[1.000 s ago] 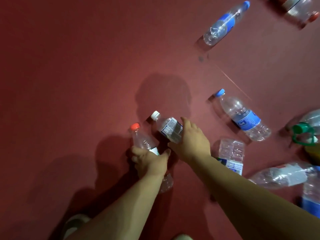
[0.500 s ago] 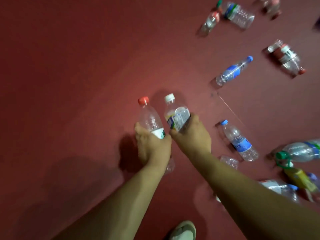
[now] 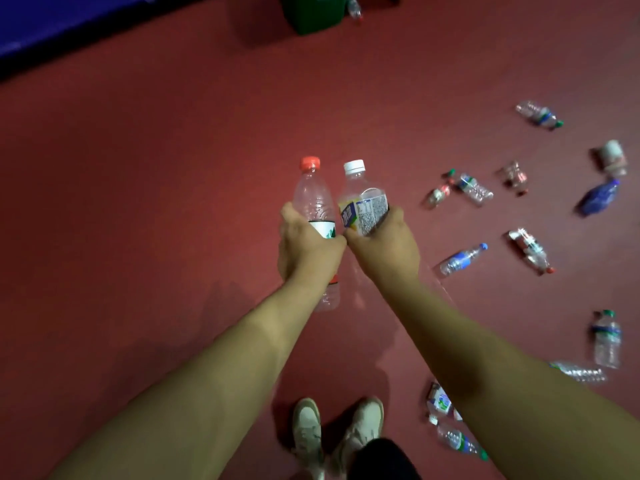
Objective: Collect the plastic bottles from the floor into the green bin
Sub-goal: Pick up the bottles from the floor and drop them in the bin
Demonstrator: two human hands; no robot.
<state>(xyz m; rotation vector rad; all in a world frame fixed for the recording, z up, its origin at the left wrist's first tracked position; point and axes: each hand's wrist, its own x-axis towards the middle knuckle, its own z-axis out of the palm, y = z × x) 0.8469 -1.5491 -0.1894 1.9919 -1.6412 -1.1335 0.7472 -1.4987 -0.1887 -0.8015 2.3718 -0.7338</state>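
My left hand (image 3: 306,249) grips a clear red-capped bottle (image 3: 313,199) around its label, held upright above the floor. Right beside it, my right hand (image 3: 384,242) grips a clear white-capped bottle (image 3: 363,197) with a blue and yellow label. The two hands touch. The green bin (image 3: 311,10) stands far ahead at the top edge, partly cut off. Several plastic bottles lie scattered on the red floor to the right, among them a blue-capped one (image 3: 462,259) and a dark blue one (image 3: 597,197).
A dark blue wall base (image 3: 62,26) runs along the top left. My two white shoes (image 3: 337,433) stand at the bottom middle. More bottles lie near my right forearm (image 3: 460,441) and at the right edge (image 3: 606,337). One small bottle (image 3: 355,6) lies beside the bin.
Both hands have lifted their bottles off the floor and risen with the view. The camera now sits higher, showing the bin, my shoes and many more bottles.
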